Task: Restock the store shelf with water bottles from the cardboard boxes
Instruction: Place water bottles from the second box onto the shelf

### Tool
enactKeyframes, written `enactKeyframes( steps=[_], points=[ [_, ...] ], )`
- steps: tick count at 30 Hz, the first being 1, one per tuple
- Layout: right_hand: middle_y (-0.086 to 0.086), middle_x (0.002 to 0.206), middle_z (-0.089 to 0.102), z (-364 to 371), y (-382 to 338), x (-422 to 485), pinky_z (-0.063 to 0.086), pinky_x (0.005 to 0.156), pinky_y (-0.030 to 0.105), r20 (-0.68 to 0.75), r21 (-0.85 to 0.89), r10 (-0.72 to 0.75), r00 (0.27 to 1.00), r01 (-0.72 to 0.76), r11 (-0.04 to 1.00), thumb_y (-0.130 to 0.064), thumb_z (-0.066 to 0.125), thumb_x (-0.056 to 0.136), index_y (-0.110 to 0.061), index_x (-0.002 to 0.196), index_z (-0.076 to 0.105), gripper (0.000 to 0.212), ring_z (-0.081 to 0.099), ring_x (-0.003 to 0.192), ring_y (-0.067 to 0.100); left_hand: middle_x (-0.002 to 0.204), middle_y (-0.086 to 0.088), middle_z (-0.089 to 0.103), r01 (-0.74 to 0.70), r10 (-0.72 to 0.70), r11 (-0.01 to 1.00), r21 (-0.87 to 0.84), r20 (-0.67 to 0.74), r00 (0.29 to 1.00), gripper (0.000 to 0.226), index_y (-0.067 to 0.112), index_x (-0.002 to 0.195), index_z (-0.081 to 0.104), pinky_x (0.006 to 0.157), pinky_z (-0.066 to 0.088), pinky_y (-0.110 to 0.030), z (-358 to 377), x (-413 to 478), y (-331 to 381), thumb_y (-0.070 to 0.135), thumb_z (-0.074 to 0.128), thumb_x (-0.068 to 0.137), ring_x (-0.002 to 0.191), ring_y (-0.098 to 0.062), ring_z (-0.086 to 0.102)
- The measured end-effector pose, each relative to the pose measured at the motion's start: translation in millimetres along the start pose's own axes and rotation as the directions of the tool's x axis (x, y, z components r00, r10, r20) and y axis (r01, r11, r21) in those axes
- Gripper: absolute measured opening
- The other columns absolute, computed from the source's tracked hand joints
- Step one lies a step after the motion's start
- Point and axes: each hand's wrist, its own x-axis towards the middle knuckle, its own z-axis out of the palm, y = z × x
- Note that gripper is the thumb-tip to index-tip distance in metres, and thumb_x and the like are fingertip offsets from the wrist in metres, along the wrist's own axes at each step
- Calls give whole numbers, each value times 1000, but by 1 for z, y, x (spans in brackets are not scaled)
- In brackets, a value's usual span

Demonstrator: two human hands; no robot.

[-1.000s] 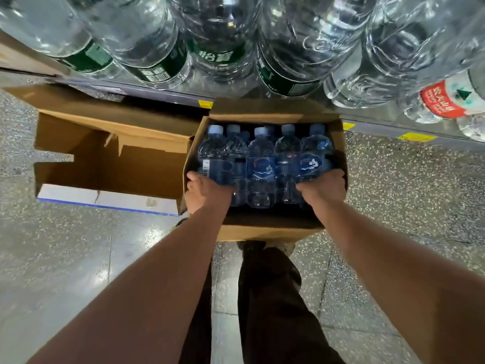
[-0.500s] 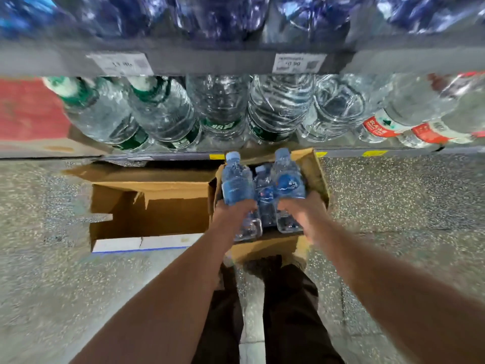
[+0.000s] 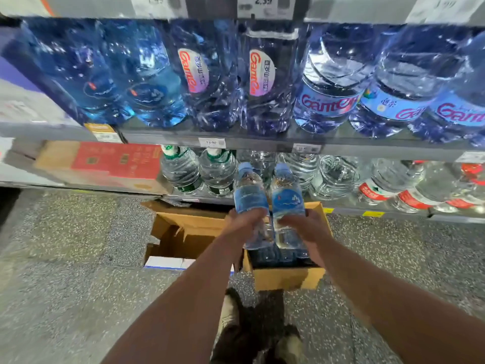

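Note:
My left hand [image 3: 242, 224] grips a small blue-capped water bottle [image 3: 249, 195], held upright above the floor. My right hand [image 3: 305, 229] grips a second small bottle [image 3: 286, 198] right beside it, the two nearly touching. Both bottles hang in front of the lower shelf edge. Below them on the floor stands a cardboard box [image 3: 286, 278] with more small bottles [image 3: 278, 256] inside, partly hidden by my hands. To its left lies an open cardboard box [image 3: 183, 232] that looks empty.
The upper shelf [image 3: 249, 141] carries large blue water jugs [image 3: 328, 82]. The lower shelf holds large clear jugs [image 3: 181, 169] and a red carton [image 3: 115, 160] at the left. My legs and shoes [image 3: 231, 308] stand on the speckled floor behind the boxes.
My hands closed on bottles in the box and lifted two of them up and out. The view rose, so the upper shelf of blue jugs has come into sight.

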Motion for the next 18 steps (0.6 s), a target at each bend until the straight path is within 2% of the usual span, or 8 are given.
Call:
enactKeyframes(
  steps=[2, 5, 8, 10, 13, 15, 16, 18],
  points=[
    [13, 97, 69, 6, -15, -20, 50, 49, 26, 8, 15, -68, 998, 68, 998, -9, 76, 67, -8, 102, 63, 37, 65, 70, 20, 100, -13, 63, -27, 25, 995, -96, -27, 999, 50, 9, 116, 47, 73, 56, -41, -6, -24, 12, 16, 76, 76, 84, -26, 64],
    [5, 82, 69, 18, -38, -50, 45, 44, 25, 44, -5, -161, 986, 161, 987, -6, 73, 68, -18, 86, 59, 26, 64, 62, 15, 101, -17, 62, -64, 66, 971, -229, 1, 998, 41, 14, 112, 46, 55, 56, -41, -20, -61, 35, 18, 71, 79, 85, -36, 64],
    [6, 85, 66, 37, -66, -79, 43, 54, 30, 59, 1, -202, 978, 202, 979, 0, 73, 66, -16, 93, 55, 36, 61, 72, 22, 112, -19, 62, -176, 174, 963, -204, -25, 984, 53, 7, 122, 49, 64, 57, -44, -42, -94, 58, 31, 65, 77, 96, -37, 64],
    [8, 84, 66, 52, -86, -95, 45, 54, 31, 87, 47, -225, 971, 222, 974, 8, 71, 67, -10, 97, 55, 38, 61, 70, 22, 112, -19, 63, -232, 235, 953, -197, -8, 972, 58, 5, 121, 52, 72, 56, -46, -61, -113, 72, 31, 70, 72, 94, -34, 65],
    [2, 67, 69, 79, -108, -123, 47, 45, 23, 119, 51, -320, 940, 316, 947, 7, 71, 70, -8, 86, 64, 23, 63, 59, 16, 98, -8, 68, -307, 311, 945, -112, 20, 950, 39, 13, 104, 57, 68, 49, -37, -93, -138, 92, 26, 77, 74, 81, -18, 66],
    [-1, 68, 72, 99, -117, -148, 46, 42, 20, 128, 56, -376, 918, 372, 927, -2, 73, 68, -14, 79, 70, 17, 66, 56, 11, 91, -8, 69, -359, 363, 930, -82, 44, 931, 37, 10, 101, 60, 68, 50, -39, -114, -154, 103, 24, 78, 73, 77, -17, 66],
    [-1, 71, 73, 108, -121, -159, 48, 44, 23, 114, 57, -401, 909, 397, 916, -5, 75, 65, -16, 78, 71, 17, 67, 58, 12, 89, -12, 69, -384, 389, 919, -89, 60, 919, 35, 7, 100, 63, 72, 53, -44, -124, -162, 108, 23, 77, 72, 79, -22, 67],
    [6, 76, 73, 127, -129, -178, 54, 57, 34, 90, 17, -460, 883, 460, 888, -8, 77, 59, -13, 76, 72, 19, 70, 70, 21, 85, -12, 70, -412, 427, 901, -138, 104, 898, 24, 8, 97, 64, 73, 56, -40, -147, -179, 118, 21, 70, 78, 75, -25, 69]
  ],
)
